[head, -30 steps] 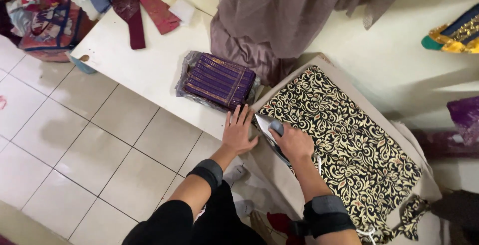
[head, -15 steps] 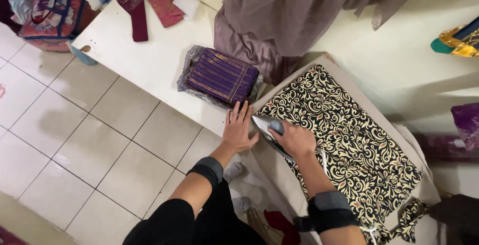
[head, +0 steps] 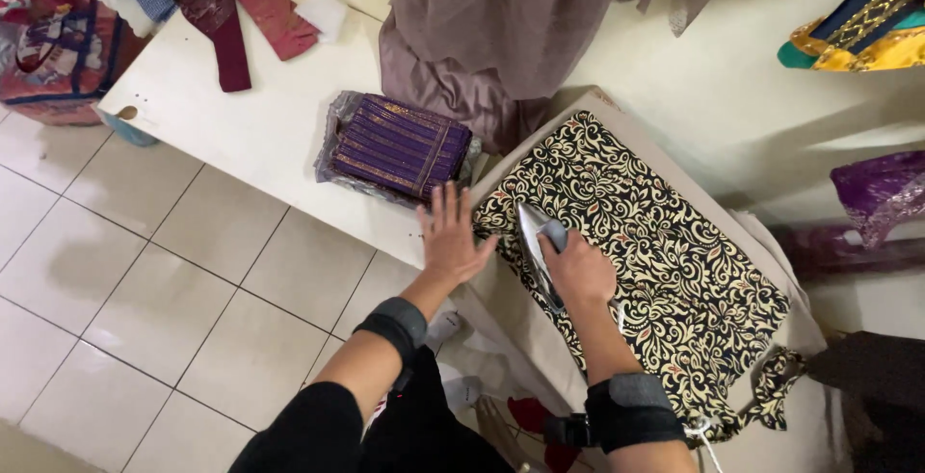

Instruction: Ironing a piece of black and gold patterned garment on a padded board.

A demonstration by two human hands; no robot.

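Black-and-cream patterned cloth (head: 665, 261), soft and limp, is lying on the ironing board (head: 761, 242). Right hand (head: 578, 271) is gripping the iron (head: 535, 242) by its handle, likely heavy; left hand (head: 453, 237) is pressing flat, fingers spread, at the cloth's edge.

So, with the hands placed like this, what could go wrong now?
1. The left hand lies flat at the edge of the patterned cloth, very near the iron in the right hand; it may get burned.
2. The iron stands close to the cloth's edge; it might slip off.
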